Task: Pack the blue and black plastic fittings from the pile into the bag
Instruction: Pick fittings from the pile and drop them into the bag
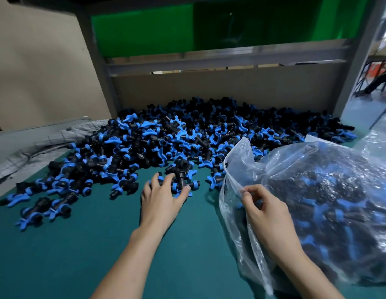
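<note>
A big pile of blue and black plastic fittings [187, 134] covers the back half of the green table [101, 244]. At the pile's near edge my left hand [160, 196] lies over a small cluster of fittings [179, 175], fingers spread and curling round them. On the right lies a clear plastic bag [317, 190], well filled with fittings. My right hand [263, 209] pinches the bag's near rim and holds its mouth open toward the pile.
A grey cloth [36, 145] lies crumpled at the table's left rear. A cardboard back panel [209, 87] and grey metal frame posts [97, 67] close off the far side. Loose fittings [43, 203] are scattered at the front left.
</note>
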The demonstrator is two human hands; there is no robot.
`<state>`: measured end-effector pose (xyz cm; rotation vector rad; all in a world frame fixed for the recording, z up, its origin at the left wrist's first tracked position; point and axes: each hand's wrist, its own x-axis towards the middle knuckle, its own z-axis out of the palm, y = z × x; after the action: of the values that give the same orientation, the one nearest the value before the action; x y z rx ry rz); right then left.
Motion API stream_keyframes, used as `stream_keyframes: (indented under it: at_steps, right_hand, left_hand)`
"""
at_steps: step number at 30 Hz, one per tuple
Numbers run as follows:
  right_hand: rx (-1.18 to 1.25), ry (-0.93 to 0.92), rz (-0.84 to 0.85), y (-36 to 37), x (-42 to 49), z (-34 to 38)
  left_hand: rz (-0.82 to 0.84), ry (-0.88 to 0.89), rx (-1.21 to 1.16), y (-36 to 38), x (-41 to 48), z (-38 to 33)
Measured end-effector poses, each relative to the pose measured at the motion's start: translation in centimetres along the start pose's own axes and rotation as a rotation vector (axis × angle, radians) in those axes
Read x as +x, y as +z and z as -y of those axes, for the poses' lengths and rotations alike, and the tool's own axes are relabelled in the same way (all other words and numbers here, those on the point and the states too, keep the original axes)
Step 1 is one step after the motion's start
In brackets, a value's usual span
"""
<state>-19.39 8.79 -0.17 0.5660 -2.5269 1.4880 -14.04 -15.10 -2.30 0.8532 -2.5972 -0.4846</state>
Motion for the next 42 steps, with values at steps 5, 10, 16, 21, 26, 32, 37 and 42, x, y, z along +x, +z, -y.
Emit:
stream_keyframes:
  at_steps: [5, 10, 16, 21, 26, 32, 37, 42]
  right_hand:
    - [-0.003, -0.005, 0.001, 0.0, 0.0, 0.0]
    - [-0.001, -0.006, 0.006, 0.0, 0.1, 0.0]
    - [0.011, 0.002, 0.012, -0.1, 0.0, 0.0]
    - [0.02, 0.01, 0.018, -0.1, -0.1, 0.1]
    - [0.02, 0.011, 0.024, -0.2, 0.0, 0.2]
    - [0.028, 0.021, 0.021, 0.0, 0.0, 0.1]
    - [0.03, 0.018, 0.016, 0.0, 0.1, 0.0]
    - [0.017, 0.015, 0.019, 0.0, 0.1, 0.0]
  left_hand:
    - [-0.043, -0.004, -0.012, -0.1, 0.1, 0.5]
    - [-0.098, 0.008, 0.084, -0.7, 0.2, 0.5]
    - [-0.044, 0.029, 0.093, -1.3, 0.0, 0.5]
    - [0.106, 0.037, 0.074, -1.5, -0.2, 1.6]
    - [-0.015, 0.059, 0.132, -2.0, -0.1, 2.1]
    - [-0.223, 0.089, 0.09, -2.3, -0.1, 2.1]
    - [-0.075, 0.182, 0.233, -1.4, -0.9, 1.1]
    - [-0.196, 0.194, 0.126, -1.4, -0.7, 0.7]
